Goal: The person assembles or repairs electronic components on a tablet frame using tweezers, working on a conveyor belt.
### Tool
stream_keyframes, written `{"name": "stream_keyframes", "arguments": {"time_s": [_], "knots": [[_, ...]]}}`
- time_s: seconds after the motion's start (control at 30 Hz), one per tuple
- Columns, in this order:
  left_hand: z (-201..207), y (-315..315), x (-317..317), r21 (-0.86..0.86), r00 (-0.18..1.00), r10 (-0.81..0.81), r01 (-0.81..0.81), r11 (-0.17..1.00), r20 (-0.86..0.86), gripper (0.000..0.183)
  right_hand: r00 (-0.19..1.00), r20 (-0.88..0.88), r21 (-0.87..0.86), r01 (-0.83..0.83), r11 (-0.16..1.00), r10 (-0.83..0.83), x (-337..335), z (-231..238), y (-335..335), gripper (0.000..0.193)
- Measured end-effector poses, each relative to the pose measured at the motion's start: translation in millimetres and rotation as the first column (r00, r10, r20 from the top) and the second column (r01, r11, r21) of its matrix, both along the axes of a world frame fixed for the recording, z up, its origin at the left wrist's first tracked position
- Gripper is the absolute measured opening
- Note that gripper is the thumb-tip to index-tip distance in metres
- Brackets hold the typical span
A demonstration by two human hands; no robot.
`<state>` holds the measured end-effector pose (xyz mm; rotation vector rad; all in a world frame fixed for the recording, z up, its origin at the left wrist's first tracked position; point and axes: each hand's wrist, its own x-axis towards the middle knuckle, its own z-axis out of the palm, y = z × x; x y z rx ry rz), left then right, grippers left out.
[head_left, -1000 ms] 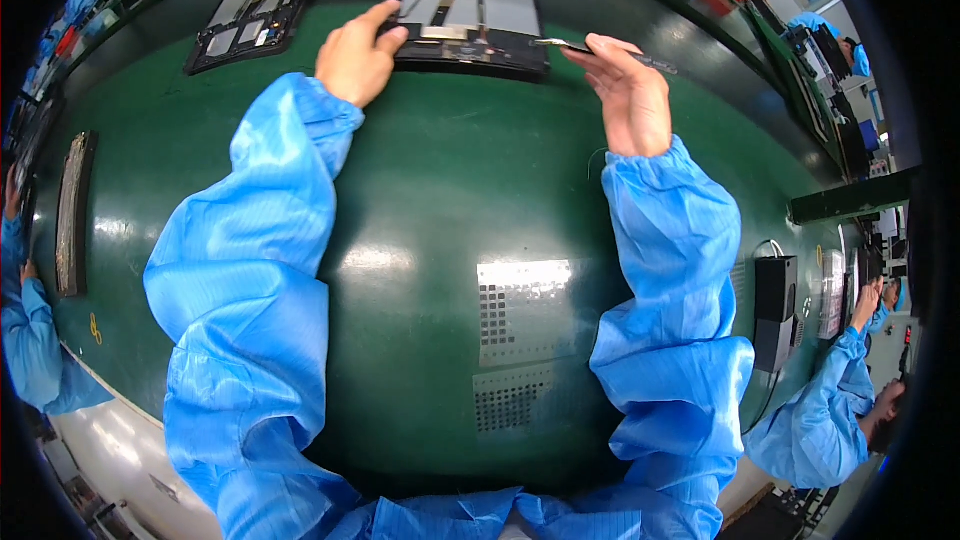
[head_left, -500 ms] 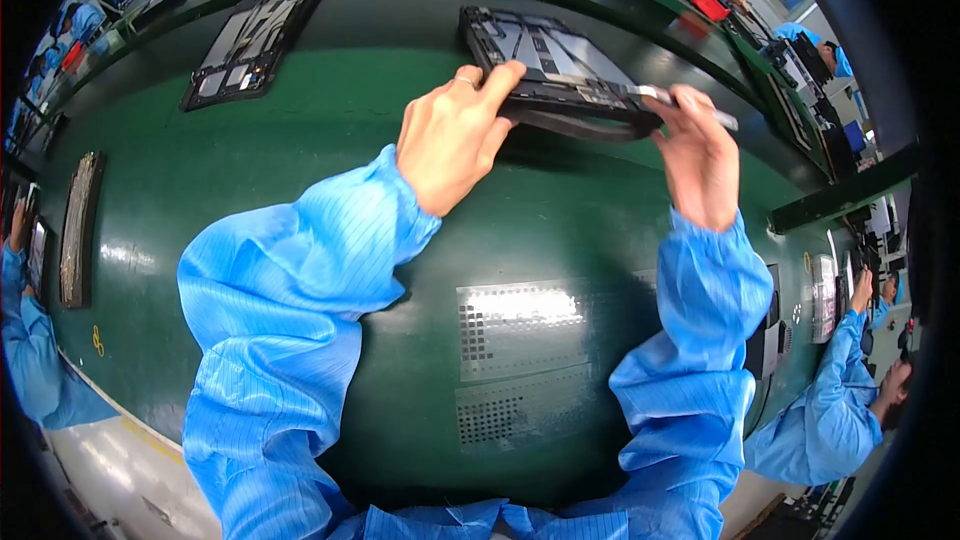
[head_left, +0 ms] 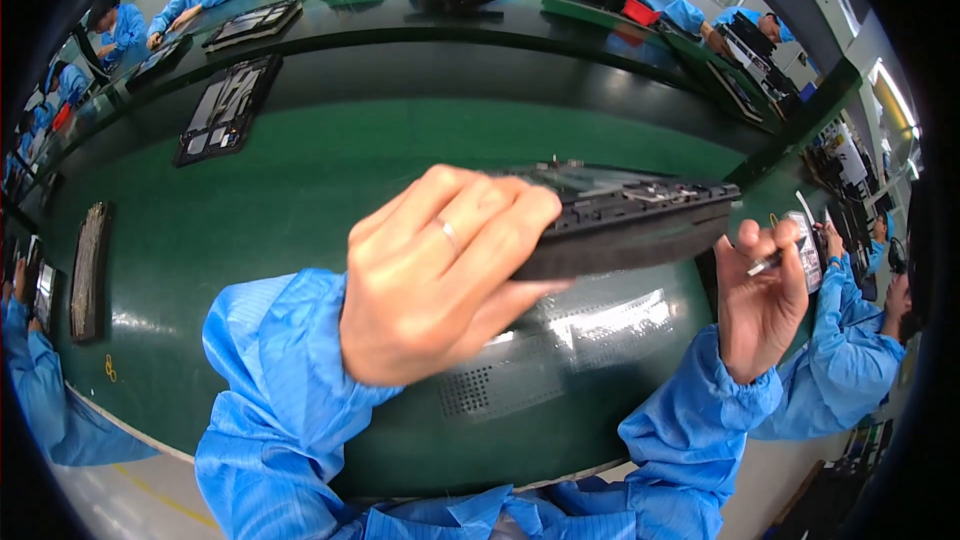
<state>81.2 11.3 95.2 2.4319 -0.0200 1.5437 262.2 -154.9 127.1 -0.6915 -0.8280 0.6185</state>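
Observation:
My left hand (head_left: 440, 270) is wrapped round the left end of a black tablet-like device (head_left: 640, 235), lifted off the bench and tilted so its thick dark edge faces me. Exposed inner parts show along its top, and the fingers cover its left end. My right hand (head_left: 762, 290), beside the device's right end, has its fingers curled round a slim silvery tool (head_left: 765, 263). Most of that tool is hidden in the hand. I cannot tell whether the right fingertips touch the device.
A similar opened device (head_left: 228, 110) lies at the back left of the green bench (head_left: 300, 210). Clear perforated sheets (head_left: 510, 377) lie under the raised device. A long narrow stack (head_left: 88, 275) is at the left. A raised shelf (head_left: 400, 15) bears more devices; co-workers sit around.
The device has come nearer to me, its edge turned up, and my left hand came with it. My right hand has moved right and nearer, keeping the tool. The whole view has shifted.

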Motion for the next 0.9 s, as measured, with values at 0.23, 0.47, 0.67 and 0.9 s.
{"name": "stream_keyframes", "arguments": {"time_s": [0.23, 0.47, 0.67, 0.9], "knots": [[-3.3, -16.6, -25.2, -0.092, 0.994, -0.098, 0.092, 0.992, -0.057, 0.043, 0.948, 0.222, 0.052, 0.224, 0.973, -0.230, -25.4, -1.6, -14.4, 0.013], [-8.5, -27.2, -30.6, -0.070, 0.993, -0.076, 0.070, 0.995, -0.085, 0.041, 0.874, 0.367, 0.095, 0.304, 0.948, -0.318, -85.1, 1.9, 8.6, 0.014], [-8.6, -27.6, -32.8, -0.069, 0.994, -0.050, 0.044, 0.997, -0.096, 0.042, 0.864, 0.428, 0.033, 0.277, 0.960, -0.264, -87.0, -0.9, 14.6, 0.013], [-7.7, -25.6, -37.0, -0.073, 0.994, -0.055, 0.048, 0.996, -0.098, 0.042, 0.853, 0.450, 0.041, 0.278, 0.960, -0.266, -89.5, -0.2, 18.8, 0.013]]}}
